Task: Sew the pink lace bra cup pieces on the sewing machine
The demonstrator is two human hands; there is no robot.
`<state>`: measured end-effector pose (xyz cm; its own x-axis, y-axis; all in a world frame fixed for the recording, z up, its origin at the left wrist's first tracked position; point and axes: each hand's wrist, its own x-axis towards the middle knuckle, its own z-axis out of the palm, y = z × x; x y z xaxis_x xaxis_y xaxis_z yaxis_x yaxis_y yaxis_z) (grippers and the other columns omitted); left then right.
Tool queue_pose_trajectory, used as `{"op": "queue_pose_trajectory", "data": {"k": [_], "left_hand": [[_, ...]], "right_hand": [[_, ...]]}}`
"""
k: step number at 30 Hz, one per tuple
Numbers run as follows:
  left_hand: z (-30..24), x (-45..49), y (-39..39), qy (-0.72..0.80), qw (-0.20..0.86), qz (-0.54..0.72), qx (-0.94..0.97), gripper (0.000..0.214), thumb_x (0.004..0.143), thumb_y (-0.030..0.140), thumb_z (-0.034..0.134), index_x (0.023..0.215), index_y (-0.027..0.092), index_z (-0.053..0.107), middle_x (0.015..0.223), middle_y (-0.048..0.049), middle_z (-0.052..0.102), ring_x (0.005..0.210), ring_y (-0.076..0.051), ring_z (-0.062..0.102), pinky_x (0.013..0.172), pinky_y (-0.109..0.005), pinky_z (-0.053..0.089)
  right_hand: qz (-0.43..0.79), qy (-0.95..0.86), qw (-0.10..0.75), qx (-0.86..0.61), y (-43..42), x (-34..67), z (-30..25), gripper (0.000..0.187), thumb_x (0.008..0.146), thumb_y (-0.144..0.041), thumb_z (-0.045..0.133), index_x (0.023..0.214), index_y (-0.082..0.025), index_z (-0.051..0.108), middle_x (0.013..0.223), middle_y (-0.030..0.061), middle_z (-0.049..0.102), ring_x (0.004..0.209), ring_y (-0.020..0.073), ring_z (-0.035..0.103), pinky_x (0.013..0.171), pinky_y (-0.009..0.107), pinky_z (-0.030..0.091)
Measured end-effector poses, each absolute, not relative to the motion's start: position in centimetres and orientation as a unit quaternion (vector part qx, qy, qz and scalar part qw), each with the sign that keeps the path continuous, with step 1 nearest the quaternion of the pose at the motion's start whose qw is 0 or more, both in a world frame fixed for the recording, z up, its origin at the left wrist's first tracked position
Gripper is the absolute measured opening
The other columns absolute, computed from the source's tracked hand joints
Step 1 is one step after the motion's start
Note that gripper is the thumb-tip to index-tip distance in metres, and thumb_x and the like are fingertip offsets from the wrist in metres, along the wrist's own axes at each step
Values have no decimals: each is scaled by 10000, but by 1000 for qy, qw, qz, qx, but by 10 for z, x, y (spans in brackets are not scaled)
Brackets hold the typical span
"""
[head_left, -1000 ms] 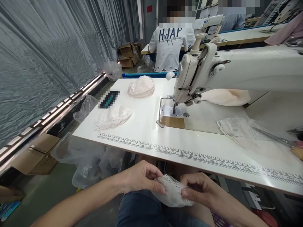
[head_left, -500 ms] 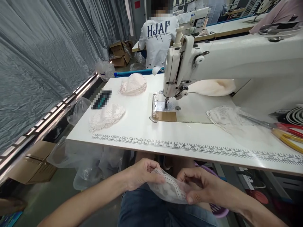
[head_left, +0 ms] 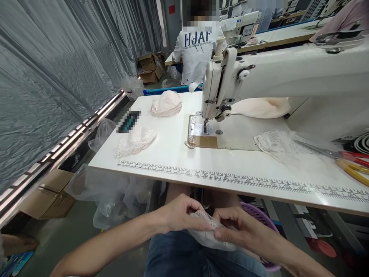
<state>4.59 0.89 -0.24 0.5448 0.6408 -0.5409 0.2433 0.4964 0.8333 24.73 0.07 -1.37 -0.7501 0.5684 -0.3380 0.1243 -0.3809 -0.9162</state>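
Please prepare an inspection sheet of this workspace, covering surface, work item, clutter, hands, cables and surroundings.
Surface: white table, printed ruler along the near edge; sewing machine mounted on it.
Work item: white lace piece, held above the lap.
Clutter: pale pink bundle and lace bundle left of the needle; scissors-like tool partly over lace fabric at right.
Hands: left hand and right hand both pinch the lace piece.
Cables: dark coil at right edge; cannot tell whether cable.
Surroundings: gray curtain, cardboard box, purple basket, person in white shirt beyond.
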Motion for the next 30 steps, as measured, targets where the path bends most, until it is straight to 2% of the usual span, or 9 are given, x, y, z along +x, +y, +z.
{"op": "queue_pose_trajectory", "data": {"k": [7,12,18,24,30], "left_hand": [[3,46,7,474,703,151,508,281,598,327,735,747,96,678,599,21,507,566,-80,417,542,-201,327],[-3,41,6,481,704,175,492,259,584,300,741,733,101,667,615,16,520,579,-86,427,547,-203,324],[3,41,7,488,681,163,521,204,625,283,703,715,103,669,633,6,530,616,-99,442,563,-207,330],[8,42,9,499,672,154,526,178,622,245,691,730,105,674,647,7,532,625,-100,442,569,-206,330],[2,40,9,484,676,158,532,241,590,239,735,785,105,690,710,-3,559,673,-113,472,602,-210,352]], "right_hand": [[737,-547,179,-353,0,244,-16,339,779,-461,634,669,-167,507,628,-41,412,600,103,344,539,226,247],[727,-536,185,-387,-4,248,-21,277,806,-454,608,772,-187,540,653,-38,439,611,112,363,555,230,278],[708,-566,186,-379,-3,244,-22,267,810,-464,595,759,-210,529,715,-22,460,674,137,403,602,238,325],[723,-534,195,-392,-2,241,-27,306,790,-458,626,712,-200,481,639,-43,430,607,117,366,548,226,291],[712,-536,216,-400,-2,243,-30,296,792,-415,644,718,-203,451,637,-56,401,599,107,336,542,224,268]]}}
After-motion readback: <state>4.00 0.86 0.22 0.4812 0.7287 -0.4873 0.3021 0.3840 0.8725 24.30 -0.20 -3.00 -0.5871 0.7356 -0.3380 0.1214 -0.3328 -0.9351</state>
